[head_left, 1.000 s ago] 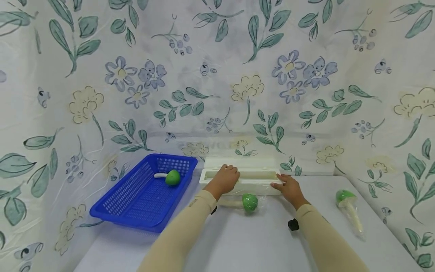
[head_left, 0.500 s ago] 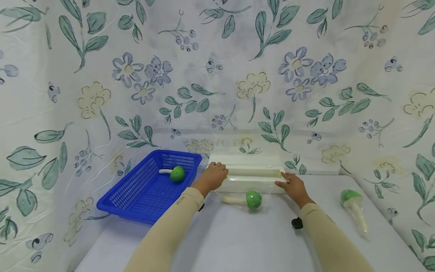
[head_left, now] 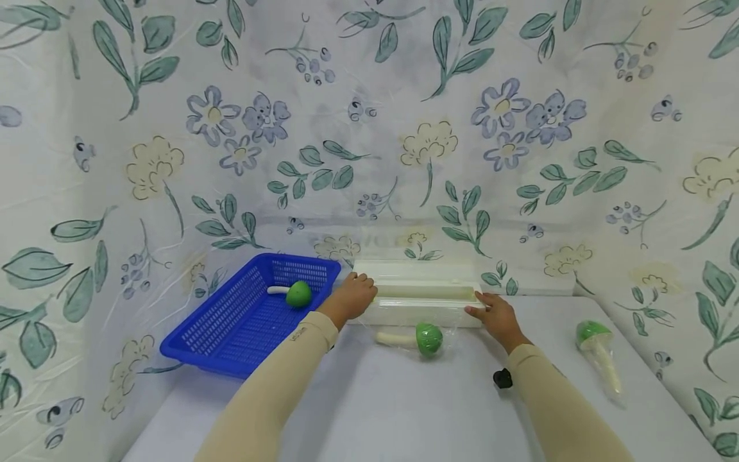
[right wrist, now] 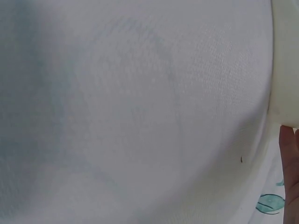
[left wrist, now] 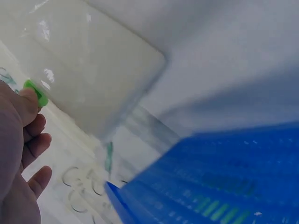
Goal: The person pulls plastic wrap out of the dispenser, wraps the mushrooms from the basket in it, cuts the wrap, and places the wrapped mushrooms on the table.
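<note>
Tab (left wrist: 40,96), green, pinched in left hand (head_left: 349,298) at left end of white box (head_left: 424,315), which runs lengthwise rightward to right hand (head_left: 498,321), gripping its other end

White box (head_left: 412,314), green tab (left wrist: 38,94) at the box's edge, green-and-cream mushroom (head_left: 426,339) before it, blue basket (head_left: 225,333) left of it, white surface (head_left: 416,410) under it, blue-and-green floral backdrop (head_left: 375,179) behind it

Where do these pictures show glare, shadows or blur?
Head: fairly even light, glints on the green mushroom cap in front of the white box. Left wrist: white glare spots on that box, a soft shadow across the table, blue basket blurred. Right wrist: the pale surface looks hazy, darker along the left edge.
</note>
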{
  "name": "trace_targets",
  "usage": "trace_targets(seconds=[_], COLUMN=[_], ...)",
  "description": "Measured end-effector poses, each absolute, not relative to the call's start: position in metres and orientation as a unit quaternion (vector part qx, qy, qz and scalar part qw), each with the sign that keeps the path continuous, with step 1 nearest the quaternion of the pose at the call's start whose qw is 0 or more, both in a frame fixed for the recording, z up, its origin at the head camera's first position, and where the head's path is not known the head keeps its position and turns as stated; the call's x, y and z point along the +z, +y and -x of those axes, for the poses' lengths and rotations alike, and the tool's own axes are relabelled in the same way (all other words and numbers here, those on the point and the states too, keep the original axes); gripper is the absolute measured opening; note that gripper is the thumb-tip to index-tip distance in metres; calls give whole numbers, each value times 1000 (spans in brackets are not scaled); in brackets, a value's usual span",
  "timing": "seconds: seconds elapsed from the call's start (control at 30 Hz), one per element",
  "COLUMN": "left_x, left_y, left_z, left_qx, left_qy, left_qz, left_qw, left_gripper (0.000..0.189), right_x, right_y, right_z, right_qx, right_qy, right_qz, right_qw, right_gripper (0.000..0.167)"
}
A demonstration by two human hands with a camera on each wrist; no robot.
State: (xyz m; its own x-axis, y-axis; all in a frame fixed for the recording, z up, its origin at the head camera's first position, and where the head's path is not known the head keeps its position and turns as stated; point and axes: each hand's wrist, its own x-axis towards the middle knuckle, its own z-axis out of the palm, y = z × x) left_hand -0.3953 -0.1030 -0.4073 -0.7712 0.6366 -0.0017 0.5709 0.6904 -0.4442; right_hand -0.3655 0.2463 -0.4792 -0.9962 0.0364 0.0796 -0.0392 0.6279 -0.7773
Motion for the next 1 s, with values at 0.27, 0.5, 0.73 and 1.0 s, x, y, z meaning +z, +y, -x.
trace_targets(seconds=[0.27, 0.5, 0.73, 1.0], left_x=[-406, -410, -412, -420], left_y=[-135, -144, -142, -131], left_z=[396, 394, 393, 388], left_qx=[213, 185, 175, 89], left_qy=[-930, -938, -945, -962], left_qz=[293, 291, 272, 245], left_qw=[56, 43, 46, 85], left_gripper=[20, 21, 25, 22], right_x=[-480, -484, -482, -478], right_y=[251, 250, 250, 251], right_z=[366, 367, 365, 369], right_qx=[422, 431, 427, 401], right_qy=[-905, -901, -903, -915], right_qz=[-9, -9, -9, -30], right_qw=[53, 48, 48, 29], right_gripper=[75, 77, 75, 73])
